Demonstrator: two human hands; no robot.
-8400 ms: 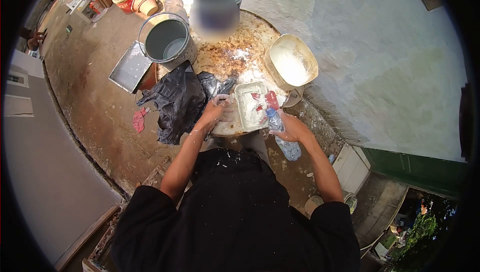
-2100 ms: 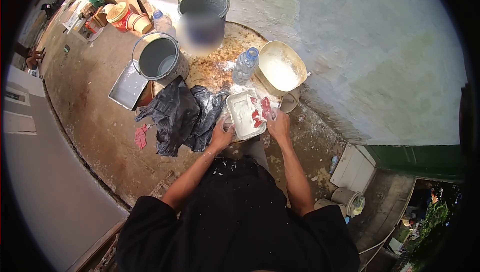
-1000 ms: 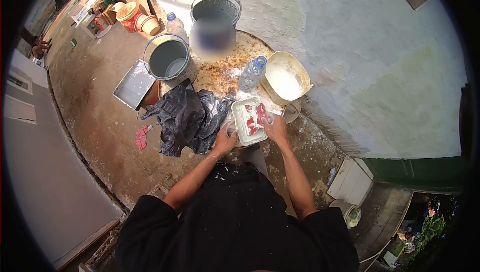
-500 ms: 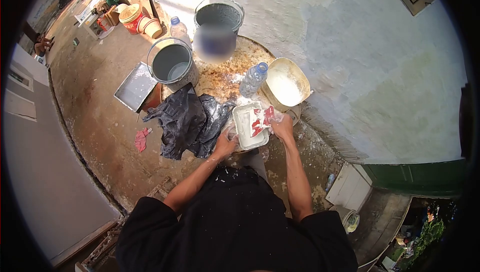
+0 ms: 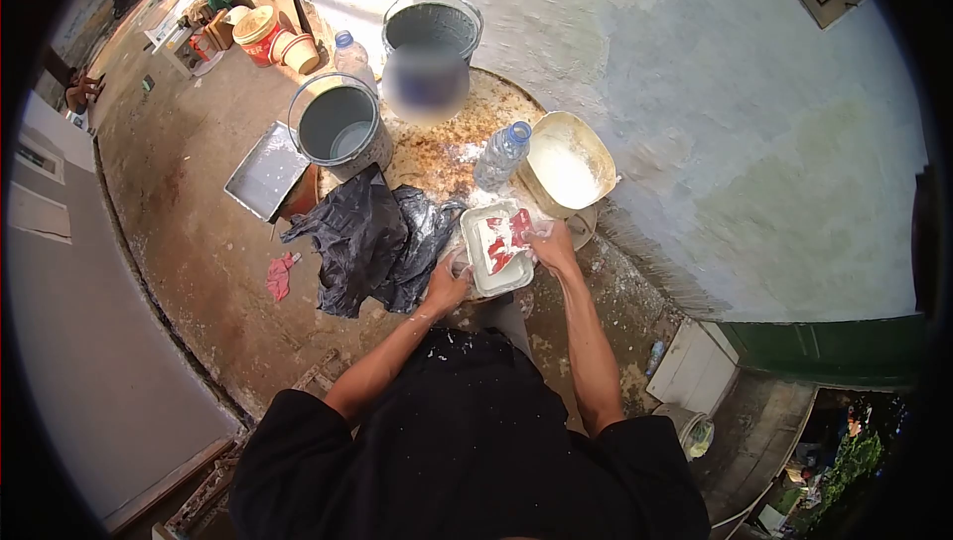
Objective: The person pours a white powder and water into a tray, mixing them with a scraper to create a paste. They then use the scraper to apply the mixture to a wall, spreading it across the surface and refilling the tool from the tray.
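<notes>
While our left hand [image 5: 449,286] holds the left side of the small tray [image 5: 504,282], our right hand [image 5: 551,246] pinches the red scraper [image 5: 520,226] over the white paste [image 5: 485,233] in it. Our left grip is closed on the tray, and our right grip is narrow, around the scraper. The tray is at the near edge of the round bench [image 5: 476,113]. Past the tray are the clear bottle [image 5: 500,159] and, more to the right, the cream tub [image 5: 568,165]. Left of the tray lies the black bag [image 5: 357,242].

A black short-sleeved shirt [image 5: 476,441], flecked with white near its far edge, sits above greyish trousers [image 5: 508,324].
</notes>
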